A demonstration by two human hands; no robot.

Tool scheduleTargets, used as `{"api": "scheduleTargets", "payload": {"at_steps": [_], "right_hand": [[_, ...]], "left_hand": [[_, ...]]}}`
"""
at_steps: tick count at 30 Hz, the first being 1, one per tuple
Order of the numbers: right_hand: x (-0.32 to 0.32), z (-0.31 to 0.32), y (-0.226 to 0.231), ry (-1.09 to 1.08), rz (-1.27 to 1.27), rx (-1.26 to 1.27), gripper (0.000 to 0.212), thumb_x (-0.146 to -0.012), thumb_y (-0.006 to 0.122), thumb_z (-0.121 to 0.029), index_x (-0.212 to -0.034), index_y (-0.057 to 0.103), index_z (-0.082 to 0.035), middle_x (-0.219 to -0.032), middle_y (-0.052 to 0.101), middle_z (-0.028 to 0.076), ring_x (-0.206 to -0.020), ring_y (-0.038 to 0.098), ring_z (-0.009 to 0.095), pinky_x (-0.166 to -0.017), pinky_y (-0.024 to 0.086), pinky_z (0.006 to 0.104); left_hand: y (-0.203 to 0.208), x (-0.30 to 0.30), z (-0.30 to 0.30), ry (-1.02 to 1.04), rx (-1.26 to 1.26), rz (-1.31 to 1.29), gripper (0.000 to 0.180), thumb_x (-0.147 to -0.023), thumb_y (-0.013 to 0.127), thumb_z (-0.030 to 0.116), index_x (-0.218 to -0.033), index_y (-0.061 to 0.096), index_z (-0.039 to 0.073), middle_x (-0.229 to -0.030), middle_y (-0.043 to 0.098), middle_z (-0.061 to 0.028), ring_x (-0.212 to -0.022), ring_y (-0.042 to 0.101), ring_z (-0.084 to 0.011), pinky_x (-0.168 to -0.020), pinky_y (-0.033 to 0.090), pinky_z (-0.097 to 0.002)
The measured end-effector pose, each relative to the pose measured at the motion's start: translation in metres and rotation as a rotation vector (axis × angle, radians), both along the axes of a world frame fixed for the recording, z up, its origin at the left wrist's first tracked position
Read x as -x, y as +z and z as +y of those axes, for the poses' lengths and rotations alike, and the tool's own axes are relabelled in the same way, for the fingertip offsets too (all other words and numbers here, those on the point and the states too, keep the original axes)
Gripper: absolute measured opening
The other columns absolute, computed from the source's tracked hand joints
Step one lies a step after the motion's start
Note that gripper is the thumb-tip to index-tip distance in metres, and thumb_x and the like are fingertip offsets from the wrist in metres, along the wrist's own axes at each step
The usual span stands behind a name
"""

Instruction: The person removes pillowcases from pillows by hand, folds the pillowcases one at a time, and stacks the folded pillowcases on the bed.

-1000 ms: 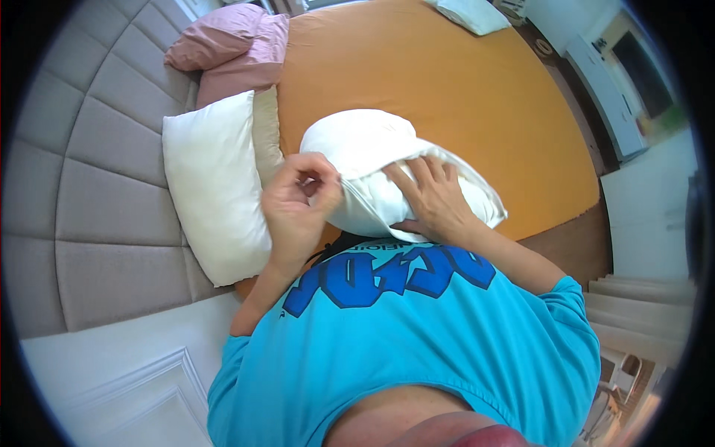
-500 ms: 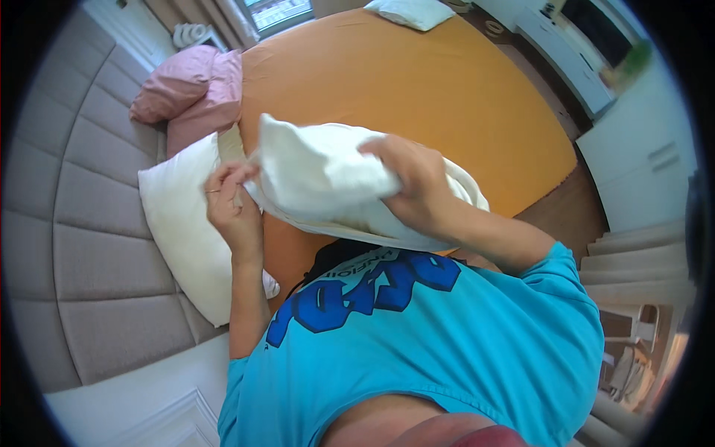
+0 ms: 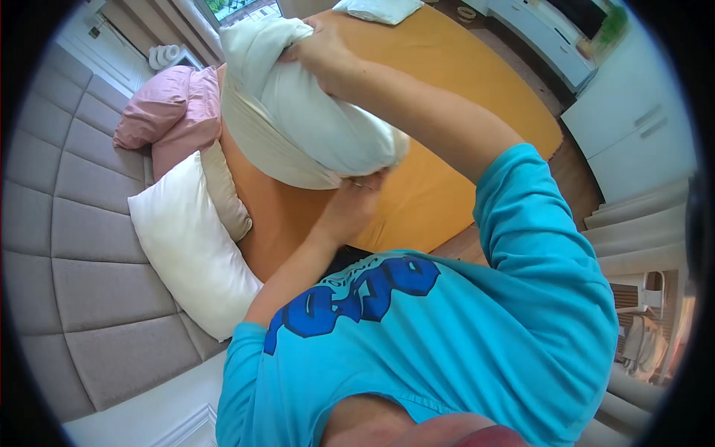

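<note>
A white pillow (image 3: 279, 100), its cover bunched and folded, is held up over the bed in front of me. My right hand (image 3: 322, 58) reaches across to its far edge, the fingers closed on gathered fabric near the top. Beneath the near right corner, my left hand (image 3: 351, 208) grips the lower edge, with some fingers hidden by the cloth. The pillow hangs tilted between the two hands, lifted above the orange sheet (image 3: 454, 97).
Another white pillow (image 3: 182, 246) leans on the grey padded headboard (image 3: 97, 238), a beige cushion (image 3: 226, 190) beside it. Pink pillows (image 3: 160, 112) are farther along. One more white pillow (image 3: 380, 9) lies at the bed's far side. A white cabinet (image 3: 633, 112) stands to the right.
The pillow has risen and swung away from me to the left. My right hand moved up to its far edge; my left hand moved right, under its near corner.
</note>
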State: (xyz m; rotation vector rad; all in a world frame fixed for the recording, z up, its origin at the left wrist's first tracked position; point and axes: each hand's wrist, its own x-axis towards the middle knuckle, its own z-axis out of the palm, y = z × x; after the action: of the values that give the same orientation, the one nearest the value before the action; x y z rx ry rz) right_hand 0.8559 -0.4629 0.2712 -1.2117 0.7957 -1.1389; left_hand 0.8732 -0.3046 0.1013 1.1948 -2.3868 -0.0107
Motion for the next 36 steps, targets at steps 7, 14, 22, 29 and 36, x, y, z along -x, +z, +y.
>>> {"api": "scheduleTargets", "payload": {"at_steps": [7, 14, 22, 29, 36], "right_hand": [[0.029, 0.050, -0.040, 0.175, 0.084, 0.523, 0.042, -0.066, 0.075, 0.003, -0.105, 0.063, 0.000, -0.095, 0.068, 0.010, -0.086, 0.064, 0.020, -0.076, 0.053, 0.0352], [-0.025, 0.049, -0.023, 0.028, 0.032, 0.194, 0.043, -0.067, 0.073, -0.001, -0.110, 0.065, -0.005, -0.091, 0.068, 0.011, -0.087, 0.064, 0.023, -0.080, 0.051, 0.0361], [0.083, 0.064, 0.004, 0.152, 0.175, 0.661, 0.036, -0.068, 0.061, 0.006, -0.104, 0.064, 0.000, -0.098, 0.067, 0.010, -0.087, 0.064, 0.018, -0.076, 0.053, 0.0323], [0.099, 0.106, -0.071, 0.531, 0.301, 0.850, 0.029, -0.062, 0.064, 0.006, -0.088, 0.066, -0.007, -0.079, 0.059, 0.010, -0.075, 0.060, 0.029, -0.068, 0.048, 0.0342], [0.101, 0.142, -0.076, 0.578, 0.415, 0.998, 0.020, -0.064, 0.070, -0.002, -0.081, 0.066, -0.013, -0.074, 0.056, 0.004, -0.071, 0.059, 0.025, -0.060, 0.045, 0.0341]], "left_hand": [[-0.033, -0.073, 0.035, 0.219, -0.320, 0.129, 0.028, -0.088, 0.050, 0.009, -0.112, 0.062, 0.001, -0.110, 0.061, -0.0203, -0.104, 0.058, -0.0354, -0.092, 0.045, -0.0469], [0.007, 0.045, 0.012, -0.038, -0.174, -0.294, 0.025, -0.085, 0.051, 0.007, -0.105, 0.063, -0.003, -0.103, 0.062, -0.0208, -0.104, 0.056, -0.0372, -0.091, 0.044, -0.0475], [-0.073, -0.069, 0.023, 0.311, 0.020, -0.029, 0.030, -0.083, 0.051, 0.005, -0.111, 0.055, -0.006, -0.116, 0.058, -0.0233, -0.115, 0.053, -0.0343, -0.094, 0.043, -0.0448], [0.061, -0.076, 0.101, 0.609, 0.398, 0.775, 0.050, -0.075, 0.062, -0.002, -0.123, 0.047, 0.003, -0.124, 0.053, -0.0218, -0.117, 0.050, -0.0380, -0.100, 0.038, -0.0451], [0.073, -0.105, 0.087, 0.659, -0.005, 0.500, 0.032, -0.071, 0.064, -0.002, -0.100, 0.056, 0.005, -0.097, 0.062, -0.0113, -0.095, 0.061, -0.0261, -0.085, 0.047, -0.0326]]}}
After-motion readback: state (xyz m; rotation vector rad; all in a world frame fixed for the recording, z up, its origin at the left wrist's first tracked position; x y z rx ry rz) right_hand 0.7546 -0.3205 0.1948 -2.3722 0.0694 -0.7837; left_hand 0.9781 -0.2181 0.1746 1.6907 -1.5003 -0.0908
